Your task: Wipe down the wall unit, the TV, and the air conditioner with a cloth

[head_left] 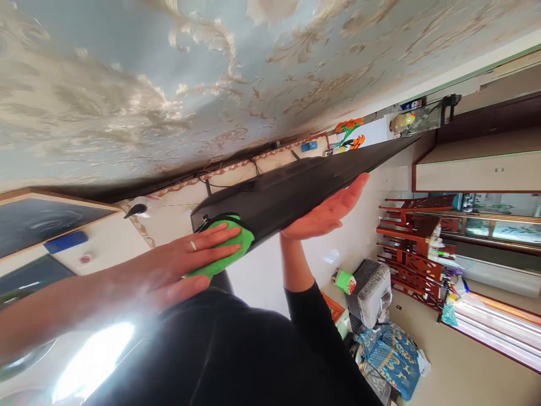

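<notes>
My left hand (190, 254), with a ring on one finger, comes in from the left. It presses a green cloth (220, 251) against the near left corner of a black flat-screen TV (279, 194), the fingers stretched over the cloth. The TV is seen nearly edge-on, close to the wall. My right hand (325, 211), reaching up from a black sleeve, is at the TV's opposite face and edge. Its palm is turned up and its fingers are extended, touching or almost touching the panel. Part of that hand is hidden by the TV.
A floral-papered wall (203, 73) fills the top. Cables (256, 163) run behind the TV. Orange flowers (350, 135) stand past its far end. To the right are wooden chairs (412, 248), a grey padded seat (369, 293) and a blue patterned cloth (393, 355). A dark board (46, 220) is at left.
</notes>
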Demonstrator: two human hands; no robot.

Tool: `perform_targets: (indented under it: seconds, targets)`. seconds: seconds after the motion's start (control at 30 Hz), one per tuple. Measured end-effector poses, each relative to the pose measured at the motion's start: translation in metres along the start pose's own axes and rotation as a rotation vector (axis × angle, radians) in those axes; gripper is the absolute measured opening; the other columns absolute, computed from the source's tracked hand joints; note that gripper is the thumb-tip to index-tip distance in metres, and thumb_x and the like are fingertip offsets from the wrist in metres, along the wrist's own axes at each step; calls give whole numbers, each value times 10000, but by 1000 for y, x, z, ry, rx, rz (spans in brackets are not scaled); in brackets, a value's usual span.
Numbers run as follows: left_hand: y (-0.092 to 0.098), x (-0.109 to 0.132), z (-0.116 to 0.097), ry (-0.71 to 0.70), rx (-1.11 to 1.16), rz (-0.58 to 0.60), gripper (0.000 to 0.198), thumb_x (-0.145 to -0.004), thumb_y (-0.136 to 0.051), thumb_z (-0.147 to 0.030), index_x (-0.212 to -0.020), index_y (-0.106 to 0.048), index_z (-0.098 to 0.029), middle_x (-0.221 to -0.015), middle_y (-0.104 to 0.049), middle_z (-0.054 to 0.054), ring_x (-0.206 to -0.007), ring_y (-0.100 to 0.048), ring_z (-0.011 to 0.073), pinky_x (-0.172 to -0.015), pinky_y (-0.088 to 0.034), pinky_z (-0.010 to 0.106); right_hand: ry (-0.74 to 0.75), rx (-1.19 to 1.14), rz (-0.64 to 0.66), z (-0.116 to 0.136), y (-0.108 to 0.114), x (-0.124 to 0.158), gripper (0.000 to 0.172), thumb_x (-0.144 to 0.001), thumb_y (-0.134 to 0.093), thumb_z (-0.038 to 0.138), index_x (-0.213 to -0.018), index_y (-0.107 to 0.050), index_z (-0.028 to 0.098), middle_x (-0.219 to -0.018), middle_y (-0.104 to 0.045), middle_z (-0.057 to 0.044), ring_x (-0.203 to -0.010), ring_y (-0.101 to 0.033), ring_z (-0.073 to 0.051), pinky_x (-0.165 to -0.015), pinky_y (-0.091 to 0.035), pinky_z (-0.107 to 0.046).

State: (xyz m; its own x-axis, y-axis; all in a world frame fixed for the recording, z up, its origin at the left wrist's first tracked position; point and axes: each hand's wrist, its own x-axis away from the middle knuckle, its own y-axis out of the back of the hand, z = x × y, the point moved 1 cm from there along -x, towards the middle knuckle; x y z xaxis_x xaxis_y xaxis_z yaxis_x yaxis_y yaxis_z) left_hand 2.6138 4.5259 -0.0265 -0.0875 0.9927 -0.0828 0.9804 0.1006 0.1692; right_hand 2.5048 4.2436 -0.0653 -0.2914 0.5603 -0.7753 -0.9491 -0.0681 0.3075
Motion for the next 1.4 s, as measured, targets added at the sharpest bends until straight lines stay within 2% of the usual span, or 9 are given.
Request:
perform_targets:
  seconds: [0.17,0.27,0.47,0.6,0.73,0.9,1.07,1.27,1.4]
  targets:
    - [-8,-29,11,-4,-68,121,620,-1081,-533,-371,-1663,-339,-460,-1743,-319,-99,-1636,-347,204,-1388,-275,310,24,-103,-18,5,7,4,768,-1018,94,438,-1635,-340,295,-1728,-320,-72,-1679,-247,-264,-1363,-146,-677]
    - [-15,-55,17,-55,-90,149,614,-1089,-524,-398,-1676,-347,-403,-1753,-317,-54,-1653,-307,220,-1397,-255,330,-3,-27,-30,-13,22,-1,784,-1024,138,418,-1677,-276,286,-1749,-300,-64,-1685,-232,-240,-1356,-184,-675]
    - [-24,-101,12,21,-100,150,592,-1098,-496,-451,-1671,-367,-375,-1754,-312,-46,-1657,-308,243,-1397,-266,386,-207,316,-10,-135,58,-61,827,-1042,147,258,-1538,-515,232,-1799,-214,-39,-1690,-80,-93,-1300,-315,-376]
    - [-28,-139,8,82,-138,170,592,-1097,-488,-464,-1669,-354,-394,-1756,-290,-81,-1657,-306,244,-1386,-293,376,-391,237,-93,-222,58,-118,760,-1054,98,384,-1652,-295,126,-1786,-224,-159,-1687,-183,-167,-1376,-158,-517]
    - [-33,-182,8,70,-170,158,610,-1096,-502,-453,-1679,-331,-395,-1752,-300,-88,-1658,-310,219,-1395,-267,340,-279,206,-5,-269,53,-159,746,-1059,30,428,-1655,-318,143,-1781,-236,-158,-1698,-169,-201,-1381,-129,-516]
    - [-38,-235,8,117,-112,192,602,-1112,-449,-474,-1690,-308,-388,-1762,-299,-77,-1682,-244,201,-1410,-221,350,-64,107,96,-269,53,-169,702,-1053,-125,526,-1635,-367,218,-1751,-333,-79,-1693,-187,-177,-1388,-137,-519]
    - [-43,-290,5,189,-115,312,648,-1122,-353,-538,-1716,-259,-296,-1810,-157,-54,-1711,-81,171,-1424,-40,332,-76,72,167,-244,50,-165,744,-1036,4,471,-1653,-287,176,-1745,-315,-111,-1701,-158,-217,-1366,-119,-621]
    - [-51,-357,13,127,-97,354,677,-1116,-336,-527,-1732,-225,-269,-1820,-140,-31,-1714,-30,186,-1421,-12,353,-63,-51,179,-225,43,-166,710,-1038,35,414,-1661,-267,257,-1741,-295,-47,-1709,-100,-219,-1380,-95,-588]
    - [-61,-408,27,93,-97,388,760,-1095,-293,-557,-1740,-170,-174,-1831,-107,-2,-1714,20,186,-1406,37,322,-8,-69,159,-225,40,-166,724,-1027,40,358,-1650,-295,204,-1731,-325,-68,-1696,-156,-195,-1391,-67,-550]
